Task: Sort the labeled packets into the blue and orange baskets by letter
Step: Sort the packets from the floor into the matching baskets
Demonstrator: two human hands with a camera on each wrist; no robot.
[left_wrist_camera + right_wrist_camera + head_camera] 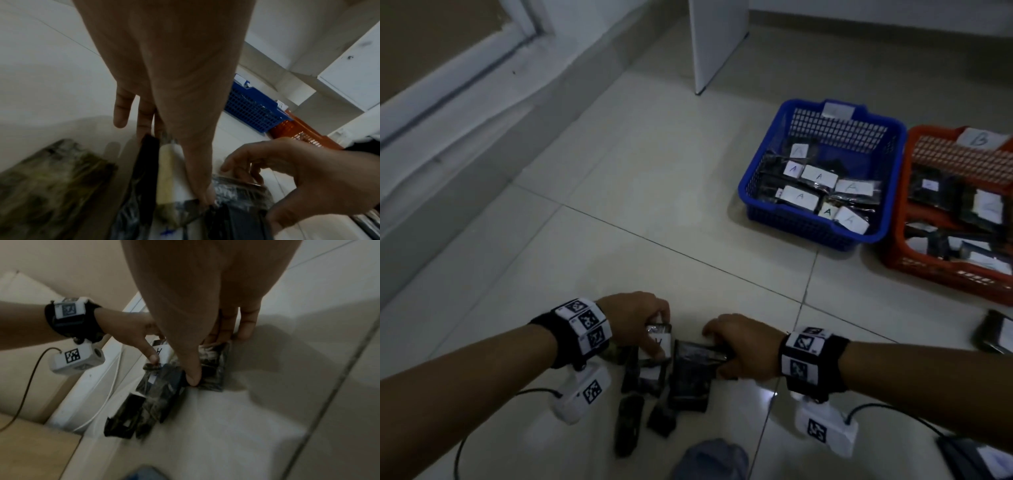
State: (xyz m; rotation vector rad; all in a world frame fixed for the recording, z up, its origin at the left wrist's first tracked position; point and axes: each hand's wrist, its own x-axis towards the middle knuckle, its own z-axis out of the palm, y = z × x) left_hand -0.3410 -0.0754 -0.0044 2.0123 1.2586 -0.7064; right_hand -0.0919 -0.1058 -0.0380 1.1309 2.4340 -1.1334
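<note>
My left hand [635, 317] pinches the A packet [659, 341], my right hand [743, 349] pinches a dark packet [690, 370]; they look light, slippery, so I grab edges.

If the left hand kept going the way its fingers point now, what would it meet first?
The left hand already grips the packet with the A label in the floor pile. Beyond it lies the dark packet held by the right hand, probably next; depth is unclear.

- Your left hand [635, 317] and right hand [743, 346] meet over a packet pile [654, 380] on the floor [619, 205] before you.
- Ahead to your right, two baskets [822, 236] stand side by side, packets inside.
- A stray packet [995, 337] lies nearer, far right.
</note>
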